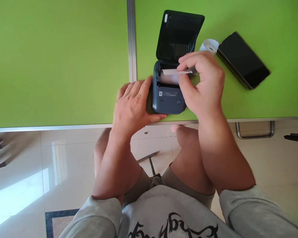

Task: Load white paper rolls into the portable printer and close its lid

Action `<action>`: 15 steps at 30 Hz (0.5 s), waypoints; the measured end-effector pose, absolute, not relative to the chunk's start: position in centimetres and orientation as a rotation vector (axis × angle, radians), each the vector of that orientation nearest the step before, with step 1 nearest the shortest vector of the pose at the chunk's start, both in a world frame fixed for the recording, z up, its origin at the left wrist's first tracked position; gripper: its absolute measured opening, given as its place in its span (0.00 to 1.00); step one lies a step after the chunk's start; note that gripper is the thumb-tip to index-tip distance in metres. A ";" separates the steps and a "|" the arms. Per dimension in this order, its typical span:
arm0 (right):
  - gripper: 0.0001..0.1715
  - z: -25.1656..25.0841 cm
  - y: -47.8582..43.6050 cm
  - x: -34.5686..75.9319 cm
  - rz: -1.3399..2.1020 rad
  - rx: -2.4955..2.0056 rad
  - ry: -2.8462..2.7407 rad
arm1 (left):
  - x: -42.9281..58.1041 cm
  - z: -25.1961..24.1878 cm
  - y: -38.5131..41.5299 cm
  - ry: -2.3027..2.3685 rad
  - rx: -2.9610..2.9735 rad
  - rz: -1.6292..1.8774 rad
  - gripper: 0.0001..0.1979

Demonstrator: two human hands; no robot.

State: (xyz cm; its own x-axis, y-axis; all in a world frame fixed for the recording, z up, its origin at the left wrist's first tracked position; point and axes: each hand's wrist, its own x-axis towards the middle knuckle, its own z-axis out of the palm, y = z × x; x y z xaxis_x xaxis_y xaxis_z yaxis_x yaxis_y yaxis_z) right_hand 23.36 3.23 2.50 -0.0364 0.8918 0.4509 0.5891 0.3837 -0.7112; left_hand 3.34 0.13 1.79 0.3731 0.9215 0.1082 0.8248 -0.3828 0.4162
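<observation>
One small dark blue-grey plastic printer-like device [170,107], set near the front edge of a bright green tabletop [64,66], its black rectangular lid [180,34] raised. One pale, thin paper strip [168,78], in the device's open compartment, its curled upper edge pinched between thumb and fingers of the right hand [202,81]. One left hand [132,102], fingers spread along the device's left side, thumb by its front edge, gripping nothing. One white hollow-cored paper roll [208,46] beyond the right hand, beside a black rectangular smartphone [244,61]. Likely faults: a sideways pull could crease or tear the strip; a slack pinch could drop it crooked; a knock from the right wrist could send the roll rolling.
</observation>
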 end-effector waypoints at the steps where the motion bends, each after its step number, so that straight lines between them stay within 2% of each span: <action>1: 0.04 2.5 3.0 23.3 0.423 -1.292 -1.731 | 3.3 1.7 0.1 1.545 2.334 0.485 0.53; 4: 0.02 2.5 2.3 23.4 0.449 -1.207 -1.796 | 3.2 1.7 -0.1 1.536 2.335 0.536 0.50; 9: 0.08 2.2 2.0 23.6 0.417 -1.004 -1.928 | 3.2 2.0 0.0 1.471 2.402 0.490 0.38; 13: 0.07 1.3 2.6 23.6 0.297 -1.013 -1.669 | 3.1 2.2 0.0 1.462 2.424 0.465 0.35; 15: 0.11 0.6 3.3 23.6 0.277 -1.085 -1.491 | 3.1 2.1 0.0 1.435 2.445 0.481 0.33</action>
State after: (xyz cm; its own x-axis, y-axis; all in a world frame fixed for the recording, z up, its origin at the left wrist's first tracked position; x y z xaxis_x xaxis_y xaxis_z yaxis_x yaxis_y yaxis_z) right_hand 23.59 3.26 0.56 0.1468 0.7424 0.6536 0.4579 0.5347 -0.7102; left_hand 3.06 0.01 2.13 0.4556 0.8778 0.1479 0.7898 -0.4753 0.3878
